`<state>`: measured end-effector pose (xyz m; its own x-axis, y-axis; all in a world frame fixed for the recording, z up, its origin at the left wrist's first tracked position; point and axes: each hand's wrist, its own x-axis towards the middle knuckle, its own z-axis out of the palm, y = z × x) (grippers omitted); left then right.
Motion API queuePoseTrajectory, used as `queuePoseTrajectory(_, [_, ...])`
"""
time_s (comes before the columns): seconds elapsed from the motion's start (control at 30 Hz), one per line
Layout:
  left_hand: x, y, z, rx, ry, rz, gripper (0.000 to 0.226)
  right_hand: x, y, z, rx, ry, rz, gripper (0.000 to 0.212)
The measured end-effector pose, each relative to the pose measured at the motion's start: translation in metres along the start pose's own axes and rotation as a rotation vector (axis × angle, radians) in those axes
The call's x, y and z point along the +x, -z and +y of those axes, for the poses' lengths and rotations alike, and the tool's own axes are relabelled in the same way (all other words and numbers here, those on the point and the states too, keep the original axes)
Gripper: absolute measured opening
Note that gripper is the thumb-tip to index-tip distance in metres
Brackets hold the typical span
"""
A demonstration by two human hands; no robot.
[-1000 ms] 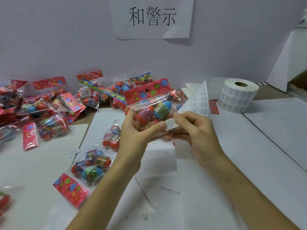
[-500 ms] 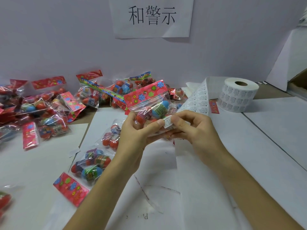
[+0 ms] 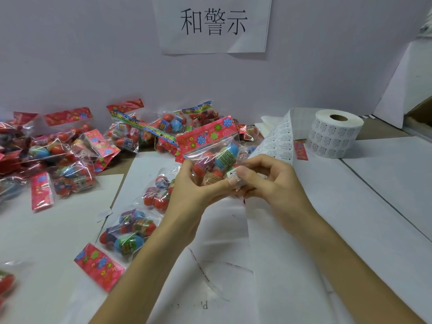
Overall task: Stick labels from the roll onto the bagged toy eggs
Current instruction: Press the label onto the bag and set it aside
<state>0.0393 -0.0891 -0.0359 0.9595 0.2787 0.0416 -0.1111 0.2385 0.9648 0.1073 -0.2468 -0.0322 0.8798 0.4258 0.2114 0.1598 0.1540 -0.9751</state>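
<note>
Label (image 3: 234, 174) now on bag (image 3: 211, 149), under thumbs (image 3: 221, 185)

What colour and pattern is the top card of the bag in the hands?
The card is red with blue, green and yellow flowers; head view.

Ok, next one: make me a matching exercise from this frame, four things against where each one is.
1 label roll
2 held egg bag
3 paper sign
4 white label

A on the wall
B standing on the table, far right
C lifted between left hand and right hand
D on that bag, at the thumb tips

Pairs: 1-B, 2-C, 3-A, 4-D
</note>
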Motion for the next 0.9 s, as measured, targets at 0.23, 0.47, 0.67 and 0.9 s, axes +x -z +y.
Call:
queuePoseTrajectory(0.23, [0.001, 0.005, -0.002, -0.071, 0.053, -0.026, 0.076, 0.003, 0.006, 0.001, 0.011, -0.030, -0.061, 0.017])
queuePoseTrajectory(0.47, [0.003, 0.005, -0.005, -0.073, 0.052, -0.014, 0.073, 0.004, 0.008, -0.001, 0.007, -0.084, -0.071, 0.014])
queuePoseTrajectory(0.67, [0.005, 0.005, -0.008, -0.038, 0.066, 0.000, 0.066, 0.002, 0.005, 0.002, -0.053, -0.008, -0.054, 0.029])
queuePoseTrajectory(0.9, [0.006, 0.005, -0.011, -0.016, 0.089, 0.008, 0.063, 0.003, 0.006, 0.004, -0.094, 0.019, -0.072, 0.035])
